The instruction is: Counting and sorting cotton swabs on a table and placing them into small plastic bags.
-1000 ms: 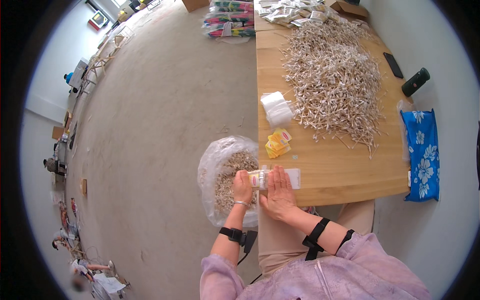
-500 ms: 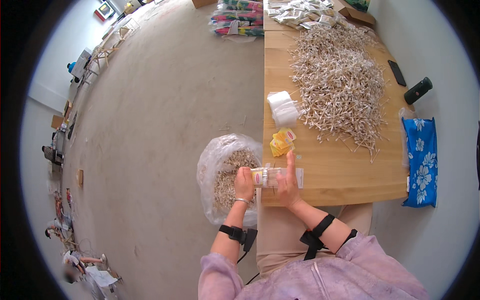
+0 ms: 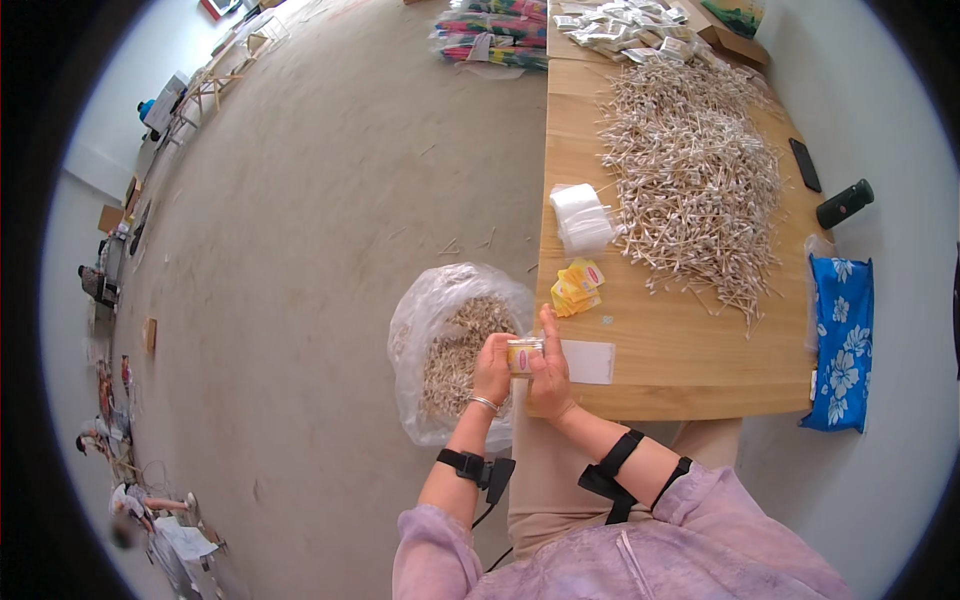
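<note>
Between my two hands, at the table's near left corner, is a small pack of cotton swabs (image 3: 522,357) with a yellow and white label. My left hand (image 3: 491,372) is closed around its left end. My right hand (image 3: 550,380) grips the right end, thumb against the pack and forefinger stretched upward. A flat white card or sheet (image 3: 590,362) lies beside my right hand. Just beyond are several yellow printed cards (image 3: 577,288), overlapping. Farther on lies a stack of clear plastic bags (image 3: 582,220). A large heap of loose cotton swabs (image 3: 695,180) spreads over the table.
Left of the table, a clear plastic sack (image 3: 405,350) holds more loose swabs. Along the right edge are a blue flowered pouch (image 3: 842,340), a dark cylinder (image 3: 845,203) and a phone (image 3: 804,165). Filled packs (image 3: 640,35) lie at the far end. People work at far left.
My right hand has moved left, closer to my left hand. The swab sticks that jutted out between them no longer show. The white card lies more exposed on the table.
</note>
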Available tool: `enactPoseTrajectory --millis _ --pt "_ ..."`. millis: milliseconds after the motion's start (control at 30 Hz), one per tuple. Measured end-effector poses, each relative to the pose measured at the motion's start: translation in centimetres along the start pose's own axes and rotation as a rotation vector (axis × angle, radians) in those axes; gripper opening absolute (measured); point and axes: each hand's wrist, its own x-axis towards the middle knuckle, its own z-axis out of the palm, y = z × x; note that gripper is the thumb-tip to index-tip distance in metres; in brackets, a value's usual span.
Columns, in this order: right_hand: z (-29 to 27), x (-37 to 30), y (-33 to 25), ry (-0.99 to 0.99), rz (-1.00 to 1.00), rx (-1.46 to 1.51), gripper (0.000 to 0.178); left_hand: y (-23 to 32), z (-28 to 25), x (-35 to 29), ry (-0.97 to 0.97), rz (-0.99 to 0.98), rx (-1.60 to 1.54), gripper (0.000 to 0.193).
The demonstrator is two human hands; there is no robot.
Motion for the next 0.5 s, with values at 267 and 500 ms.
enactPoseTrajectory --millis 267,500 --pt "1.1 0.1 0.4 0.008 -0.047 -0.093 0.059 0.2 0.0 -0.2 0.101 0.117 0.060 0.046" --pt "0.6 0.2 0.1 0.027 -0.024 -0.033 0.054 -2.0 -0.1 -4.9 0.187 -0.496 -0.556 0.040"
